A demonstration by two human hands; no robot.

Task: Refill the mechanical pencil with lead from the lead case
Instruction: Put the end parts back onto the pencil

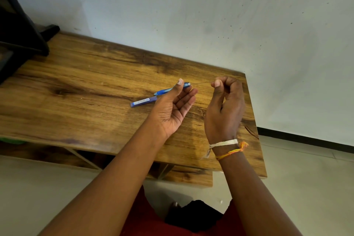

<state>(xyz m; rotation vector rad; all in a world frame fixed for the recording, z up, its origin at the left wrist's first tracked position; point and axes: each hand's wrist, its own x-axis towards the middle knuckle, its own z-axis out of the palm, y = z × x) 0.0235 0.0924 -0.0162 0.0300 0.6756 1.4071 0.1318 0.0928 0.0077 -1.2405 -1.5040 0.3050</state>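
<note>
My left hand point(172, 105) holds a blue mechanical pencil point(162, 91) between thumb and fingers, above the wooden table point(76, 90). The pencil's open back end points right. My right hand point(225, 107) pinches a thin dark lead point(202, 82) between thumb and forefinger. The lead stretches level from those fingertips to the pencil's open end, its left tip at or just inside the opening. A purple-blue lead case point(142, 101) with a white label lies flat on the table just left of my left palm.
A black frame or stand point(21, 30) occupies the table's far left corner. A white wall rises behind the table. The table's right edge runs just beyond my right hand, with pale floor tiles point(306, 178) below. A lower shelf point(182, 176) shows under the tabletop.
</note>
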